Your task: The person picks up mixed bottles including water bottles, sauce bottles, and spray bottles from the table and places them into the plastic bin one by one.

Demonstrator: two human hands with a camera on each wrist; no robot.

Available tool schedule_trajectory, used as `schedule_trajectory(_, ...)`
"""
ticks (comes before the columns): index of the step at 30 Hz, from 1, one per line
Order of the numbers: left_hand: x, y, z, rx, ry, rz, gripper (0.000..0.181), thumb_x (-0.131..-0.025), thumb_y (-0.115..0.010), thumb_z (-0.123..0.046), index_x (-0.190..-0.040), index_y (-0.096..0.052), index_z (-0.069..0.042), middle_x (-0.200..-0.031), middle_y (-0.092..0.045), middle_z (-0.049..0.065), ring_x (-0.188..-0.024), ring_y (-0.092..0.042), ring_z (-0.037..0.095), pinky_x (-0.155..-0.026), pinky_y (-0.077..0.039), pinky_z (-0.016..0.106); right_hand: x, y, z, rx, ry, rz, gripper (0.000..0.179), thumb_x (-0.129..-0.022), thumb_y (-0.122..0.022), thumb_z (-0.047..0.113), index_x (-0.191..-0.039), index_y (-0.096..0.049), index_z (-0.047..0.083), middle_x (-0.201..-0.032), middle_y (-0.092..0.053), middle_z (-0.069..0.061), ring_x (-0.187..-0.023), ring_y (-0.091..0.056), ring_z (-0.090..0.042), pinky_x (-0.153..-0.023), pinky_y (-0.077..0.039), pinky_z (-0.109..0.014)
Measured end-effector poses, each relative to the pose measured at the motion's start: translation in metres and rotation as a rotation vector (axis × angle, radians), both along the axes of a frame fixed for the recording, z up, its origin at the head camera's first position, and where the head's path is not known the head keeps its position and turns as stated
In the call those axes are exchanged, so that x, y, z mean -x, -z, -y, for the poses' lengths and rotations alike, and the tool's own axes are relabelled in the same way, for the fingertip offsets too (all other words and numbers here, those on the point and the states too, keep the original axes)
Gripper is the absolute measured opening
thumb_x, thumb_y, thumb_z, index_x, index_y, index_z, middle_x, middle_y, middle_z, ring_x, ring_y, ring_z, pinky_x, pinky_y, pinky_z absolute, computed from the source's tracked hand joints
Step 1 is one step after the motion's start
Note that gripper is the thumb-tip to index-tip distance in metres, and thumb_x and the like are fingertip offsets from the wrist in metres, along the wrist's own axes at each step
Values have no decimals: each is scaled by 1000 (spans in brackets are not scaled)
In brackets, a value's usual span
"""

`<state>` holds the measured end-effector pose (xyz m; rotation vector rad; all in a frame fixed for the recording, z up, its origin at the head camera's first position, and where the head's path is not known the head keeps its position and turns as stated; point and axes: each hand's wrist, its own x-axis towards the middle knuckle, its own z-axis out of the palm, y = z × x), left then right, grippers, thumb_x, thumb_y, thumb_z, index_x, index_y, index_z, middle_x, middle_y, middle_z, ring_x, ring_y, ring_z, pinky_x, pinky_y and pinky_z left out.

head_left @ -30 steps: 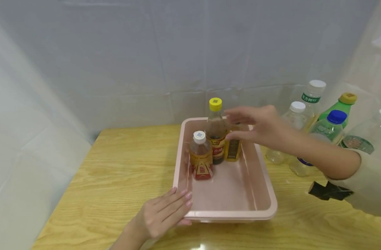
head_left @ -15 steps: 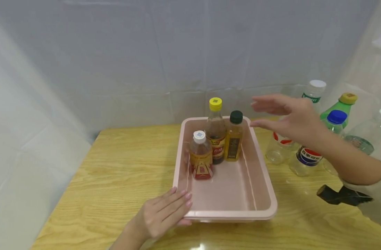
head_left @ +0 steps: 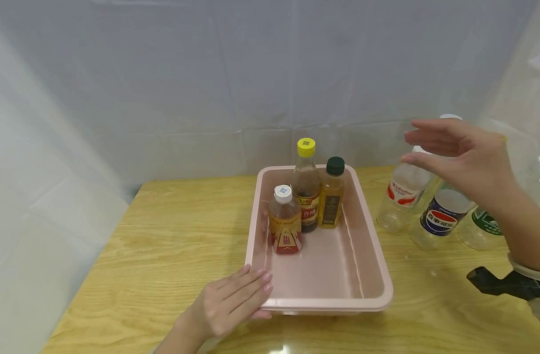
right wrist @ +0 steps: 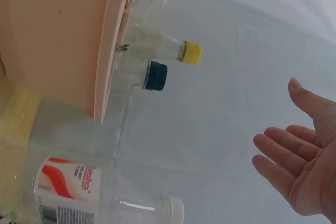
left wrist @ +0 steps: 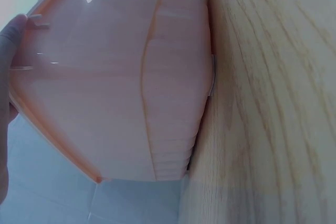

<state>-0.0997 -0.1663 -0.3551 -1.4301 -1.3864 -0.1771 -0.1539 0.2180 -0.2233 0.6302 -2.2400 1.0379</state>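
Observation:
A pink plastic tub (head_left: 372, 255) sits on the wooden table (head_left: 172, 236). Three bottles stand at its far end: a small white-capped one (head_left: 285, 220), a dark yellow-capped one (head_left: 306, 184) and an amber dark-capped one (head_left: 331, 193). My left hand (head_left: 230, 302) lies flat, with straight fingers touching the tub's near left corner; the left wrist view shows the tub's wall (left wrist: 121, 77) close up. My right hand (head_left: 462, 157) hovers open and empty above the clear bottles right of the tub, nearest a red-labelled one (head_left: 403, 194); the right wrist view shows its fingers (right wrist: 294, 166) spread.
Right of the tub stand a Pepsi-labelled bottle (head_left: 440, 216) and a green-labelled bottle (head_left: 480, 228), with more partly hidden behind my hand. A white sheet (head_left: 208, 83) backs the table. A black strap (head_left: 504, 285) shows at my right wrist.
My right hand let go of the amber dark-capped bottle in the tub, then rose and swung right to above the clear bottles. The left hand has not moved.

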Motion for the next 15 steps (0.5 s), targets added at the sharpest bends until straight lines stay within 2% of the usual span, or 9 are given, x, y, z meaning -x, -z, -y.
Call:
schedule_trajectory(7, -1, -2, 0, 8, -10, 4, 35, -89, -62, -35, -93, -71, -1, -90, -73, 13, -81, -71, 22, -76, -62, 31, -3, 1, -16, 28, 99, -18, 51, -74, -75, -9, -121, -63, 5, -106, -62, 28, -92, -61, 13, -78, -49, 1)
schedule_trajectory(11, -2, -3, 0, 8, -13, 7, 35, -90, -61, -34, -93, -71, -1, -89, -73, 13, -81, -71, 22, -75, -63, 31, -2, 4, -26, 58, 125, -14, 50, -77, -73, -8, -123, -61, 6, -107, -62, 25, -94, -60, 13, -78, -48, 2)
schedule_trajectory(15, -3, -7, -1, 8, -14, 7, 34, -91, -60, -34, -91, -71, -2, -87, -73, 12, -80, -71, 21, -75, -63, 31, -4, 8, -36, 53, 202, 46, 50, -84, -70, 3, -131, -56, 12, -120, -61, 17, -100, -55, 16, -84, -45, 2)
